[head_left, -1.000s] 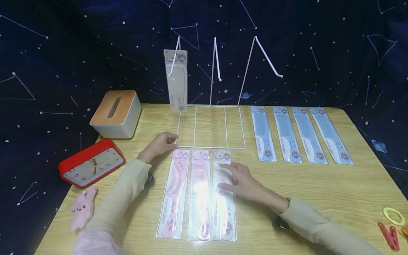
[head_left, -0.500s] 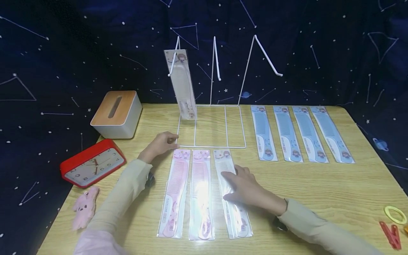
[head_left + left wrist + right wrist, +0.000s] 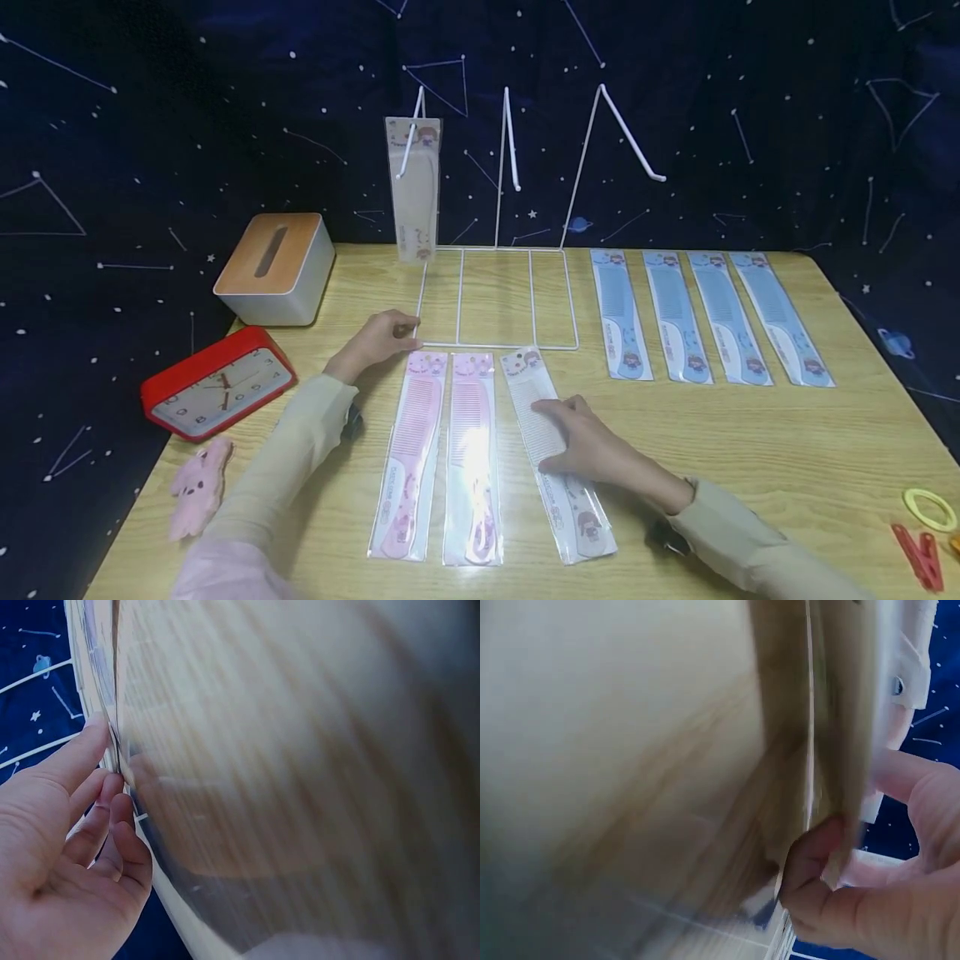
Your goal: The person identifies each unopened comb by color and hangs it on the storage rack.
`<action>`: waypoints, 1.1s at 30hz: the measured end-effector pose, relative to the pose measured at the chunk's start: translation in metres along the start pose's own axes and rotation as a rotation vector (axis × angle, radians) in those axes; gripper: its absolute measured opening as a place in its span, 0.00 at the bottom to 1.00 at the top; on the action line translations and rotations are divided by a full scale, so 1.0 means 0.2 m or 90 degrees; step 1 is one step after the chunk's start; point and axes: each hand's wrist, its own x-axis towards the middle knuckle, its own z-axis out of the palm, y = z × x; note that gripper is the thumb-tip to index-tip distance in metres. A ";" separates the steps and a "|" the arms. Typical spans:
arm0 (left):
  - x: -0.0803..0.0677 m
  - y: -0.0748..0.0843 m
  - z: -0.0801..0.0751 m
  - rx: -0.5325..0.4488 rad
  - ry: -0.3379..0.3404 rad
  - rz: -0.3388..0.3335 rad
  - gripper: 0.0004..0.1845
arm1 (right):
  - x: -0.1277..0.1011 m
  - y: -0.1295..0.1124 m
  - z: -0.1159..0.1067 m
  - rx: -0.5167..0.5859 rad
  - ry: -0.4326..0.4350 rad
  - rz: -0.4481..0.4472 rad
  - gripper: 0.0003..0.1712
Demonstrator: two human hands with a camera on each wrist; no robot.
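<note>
In the head view my left hand (image 3: 375, 342) pinches the front left corner of a white wire display rack (image 3: 459, 343), thumb and fingers at the wire. My right hand (image 3: 588, 446) grips a packaged whitish-grey comb (image 3: 531, 408) by its right side, thumb and fingers around the sleeve; it lies slanted on the table, its foot to the right. Left of it are two packaged pink combs (image 3: 417, 421). Another packaged pale comb (image 3: 417, 196) hangs from the rack's left hook. The wrist views show the left hand (image 3: 82, 847) and right hand (image 3: 885, 862) close up; surfaces blur.
Several packaged blue combs (image 3: 618, 312) lie in a row at the back right. A tissue box (image 3: 300, 292), a red clock (image 3: 217, 383) and a pink plush toy (image 3: 198, 492) stand or lie left. A yellow ring (image 3: 930, 510) and red clip (image 3: 918, 558) lie right.
My right hand has taken hold of the grey comb and shifted it right, away from the pink ones, so it slants. The hanging comb swung forward and back. The left hand stays put.
</note>
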 end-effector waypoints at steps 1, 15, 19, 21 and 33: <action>0.00 0.00 0.00 -0.002 0.000 -0.003 0.27 | 0.00 0.00 0.00 0.007 -0.001 0.001 0.48; -0.01 0.01 0.00 -0.018 -0.010 -0.019 0.27 | 0.05 -0.19 -0.21 0.135 0.074 -0.160 0.47; -0.01 0.02 -0.01 -0.026 -0.013 -0.027 0.27 | 0.10 -0.31 -0.27 0.198 0.085 -0.230 0.45; -0.01 0.02 -0.01 -0.027 -0.011 -0.026 0.27 | 0.13 -0.37 -0.30 0.221 0.088 -0.258 0.44; -0.01 0.01 0.00 -0.013 0.001 -0.002 0.27 | 0.26 -0.64 -0.38 0.232 0.112 -0.362 0.43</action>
